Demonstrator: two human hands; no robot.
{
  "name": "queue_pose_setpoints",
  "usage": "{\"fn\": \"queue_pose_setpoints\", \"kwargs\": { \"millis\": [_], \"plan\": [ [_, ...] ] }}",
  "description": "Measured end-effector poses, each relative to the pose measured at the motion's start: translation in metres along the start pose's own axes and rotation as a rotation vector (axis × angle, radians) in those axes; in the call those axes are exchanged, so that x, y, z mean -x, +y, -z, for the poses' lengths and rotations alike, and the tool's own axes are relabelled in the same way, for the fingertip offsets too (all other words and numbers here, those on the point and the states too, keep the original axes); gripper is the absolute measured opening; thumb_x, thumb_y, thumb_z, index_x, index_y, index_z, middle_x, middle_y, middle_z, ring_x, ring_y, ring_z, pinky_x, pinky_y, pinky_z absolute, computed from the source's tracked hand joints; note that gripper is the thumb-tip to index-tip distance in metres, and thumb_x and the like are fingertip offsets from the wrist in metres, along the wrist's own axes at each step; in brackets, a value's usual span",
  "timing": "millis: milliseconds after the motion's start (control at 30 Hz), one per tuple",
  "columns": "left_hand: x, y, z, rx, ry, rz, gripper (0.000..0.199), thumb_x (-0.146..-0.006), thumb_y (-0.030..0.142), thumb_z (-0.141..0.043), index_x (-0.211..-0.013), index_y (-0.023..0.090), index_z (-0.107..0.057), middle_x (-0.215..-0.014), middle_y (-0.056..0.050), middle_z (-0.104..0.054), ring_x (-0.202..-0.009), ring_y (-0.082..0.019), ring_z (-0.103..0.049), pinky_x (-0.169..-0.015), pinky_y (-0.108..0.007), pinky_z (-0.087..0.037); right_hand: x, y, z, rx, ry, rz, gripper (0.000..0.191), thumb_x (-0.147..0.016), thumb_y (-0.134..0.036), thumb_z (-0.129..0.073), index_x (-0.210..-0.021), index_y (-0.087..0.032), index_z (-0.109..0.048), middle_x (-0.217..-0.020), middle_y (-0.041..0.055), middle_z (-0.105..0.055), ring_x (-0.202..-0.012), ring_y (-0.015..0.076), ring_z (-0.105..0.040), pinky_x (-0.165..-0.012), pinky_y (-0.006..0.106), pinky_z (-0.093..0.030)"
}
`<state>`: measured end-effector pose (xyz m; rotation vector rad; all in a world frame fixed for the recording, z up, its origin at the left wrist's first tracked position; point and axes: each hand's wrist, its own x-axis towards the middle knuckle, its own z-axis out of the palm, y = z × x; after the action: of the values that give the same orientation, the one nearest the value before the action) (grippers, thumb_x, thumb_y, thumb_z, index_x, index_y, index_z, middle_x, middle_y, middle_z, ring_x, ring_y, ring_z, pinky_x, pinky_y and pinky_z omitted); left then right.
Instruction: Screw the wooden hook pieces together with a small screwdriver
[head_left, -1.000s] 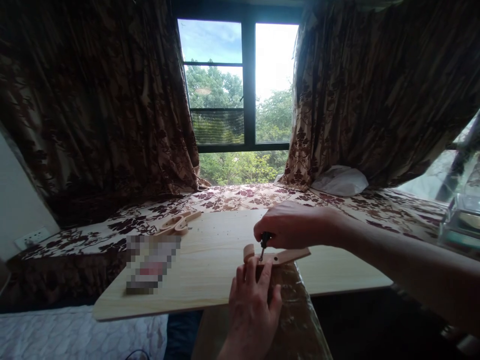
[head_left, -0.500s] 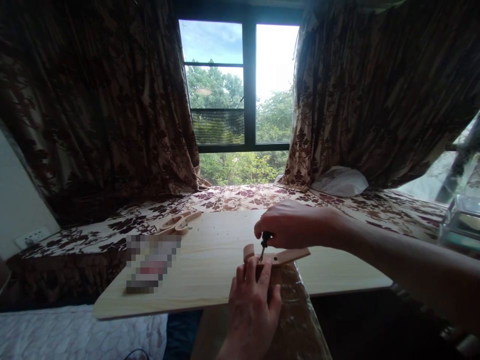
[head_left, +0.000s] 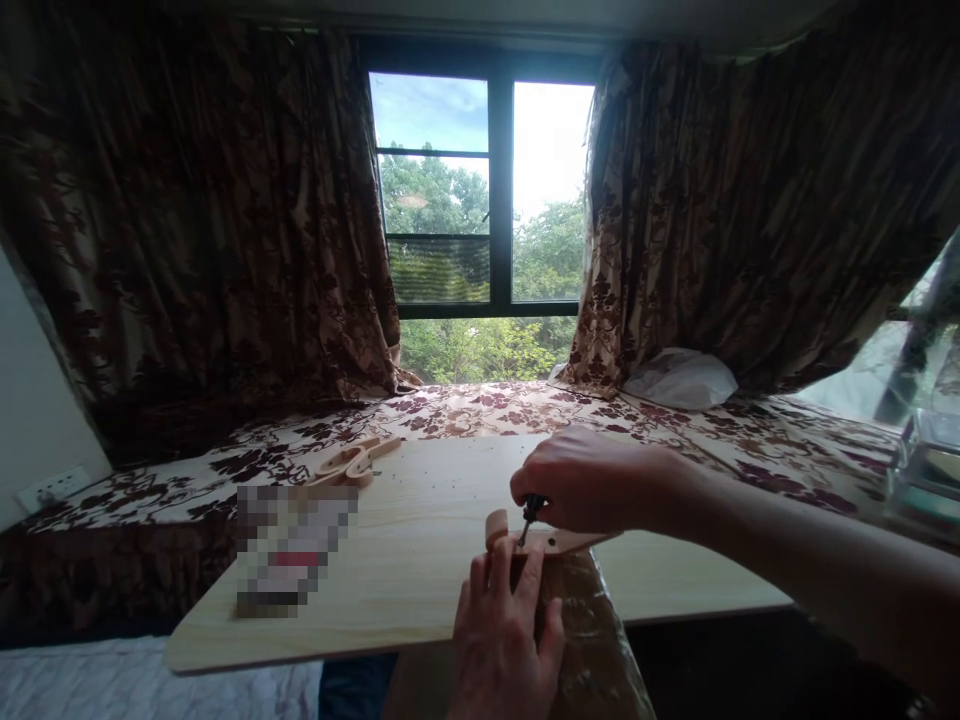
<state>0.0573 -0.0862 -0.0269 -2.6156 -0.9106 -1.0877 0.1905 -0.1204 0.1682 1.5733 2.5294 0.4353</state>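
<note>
A screwdriver (head_left: pixel 532 508) with a dark handle is gripped in my right hand (head_left: pixel 585 480), its shaft slanting down to a wooden piece (head_left: pixel 562 541). That piece has a dark hole to the right of the tip and a curved block at its left end. My left hand (head_left: pixel 508 620) lies over the near side of the piece, fingers spread and pressing on it, with the tool tip between the fingertips. Whatever the tip touches is too small to make out. Beneath is a box wrapped in brown tape (head_left: pixel 596 630).
A pale wooden board (head_left: pixel 405 570) spans the middle. Curved wooden pieces (head_left: pixel 349 462) and a pixelated item (head_left: pixel 292 550) lie on its left. Behind are patterned cloth (head_left: pixel 480 405), a white bag (head_left: pixel 682 378) and a clear container (head_left: pixel 926 470) at the right.
The view has tilted up, so the board and window sit lower in the picture. Both hands keep their places on the wooden piece and screwdriver.
</note>
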Motion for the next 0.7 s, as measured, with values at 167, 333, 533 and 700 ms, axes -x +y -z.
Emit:
{"fn": "queue_pose_setpoints", "kwargs": {
  "millis": [167, 333, 533, 700],
  "plan": [
    [0.0009, -0.0016, -0.001, -0.046, -0.005, -0.027, 0.049, -0.086, 0.026, -0.046, -0.135, 0.023, -0.043, -0.13, -0.013, -0.045, -0.101, -0.03, -0.051, -0.08, -0.046, -0.052, -0.0005, -0.0029, -0.0003, 0.013, -0.002, 0.023, 0.016, -0.073, -0.014, -0.053, -0.075, -0.018, -0.069, -0.073, 0.0058, -0.07, -0.06, 0.0134, -0.055, -0.048, 0.027, -0.022],
    [0.001, -0.0008, -0.0008, -0.059, -0.008, -0.016, 0.047, -0.086, 0.026, -0.046, -0.133, 0.022, -0.046, -0.132, -0.013, -0.044, -0.105, -0.03, -0.05, -0.084, -0.047, -0.051, -0.0015, -0.0034, -0.0054, 0.009, 0.012, -0.01, 0.016, -0.074, -0.018, -0.053, -0.075, -0.017, -0.069, -0.068, 0.0064, -0.069, -0.055, 0.0129, -0.053, -0.047, 0.027, -0.02],
    [0.0008, 0.0012, 0.0007, -0.027, -0.02, 0.009, 0.051, -0.086, 0.026, -0.046, -0.136, 0.025, -0.041, -0.136, -0.013, -0.04, -0.105, -0.03, -0.05, -0.082, -0.047, -0.051, -0.0002, -0.0046, -0.0017, -0.006, 0.008, 0.001, 0.018, -0.071, -0.015, -0.054, -0.08, -0.019, -0.07, -0.072, 0.0058, -0.07, -0.058, 0.0133, -0.055, -0.047, 0.026, -0.021],
    [0.0029, 0.0019, -0.0003, -0.019, 0.01, 0.03, 0.051, -0.085, 0.024, -0.046, -0.137, 0.026, -0.04, -0.137, -0.012, -0.038, -0.106, -0.03, -0.049, -0.084, -0.048, -0.049, -0.0016, -0.0076, 0.003, 0.045, -0.014, 0.039, 0.016, -0.073, -0.013, -0.053, -0.073, -0.017, -0.069, -0.073, 0.0066, -0.069, -0.059, 0.013, -0.055, -0.046, 0.027, -0.02]
  ]
}}
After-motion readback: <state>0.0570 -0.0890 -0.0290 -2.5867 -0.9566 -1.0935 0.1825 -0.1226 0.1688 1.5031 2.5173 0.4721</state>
